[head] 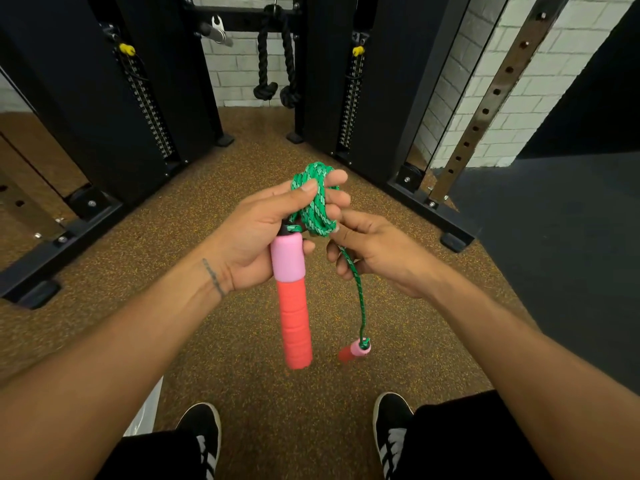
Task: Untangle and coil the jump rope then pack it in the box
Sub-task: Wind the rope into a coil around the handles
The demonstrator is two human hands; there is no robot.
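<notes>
My left hand point(263, 230) grips a bundle of green jump rope point(313, 202) wound round its fingers, thumb pressing on top. One pink and red handle point(292, 299) hangs straight down from that hand. My right hand point(374, 254) pinches the loose strand just below the bundle. From it the rope runs down to the second handle point(355, 351), which dangles freely above the floor. No box is in view.
Black cable-machine columns point(138, 98) stand left and right ahead, with a black rope attachment point(273, 64) hanging between them. A perforated steel upright point(485, 109) leans at the right. My two black shoes point(204, 434) stand on the brown speckled floor. Something white point(145, 414) lies by my left leg.
</notes>
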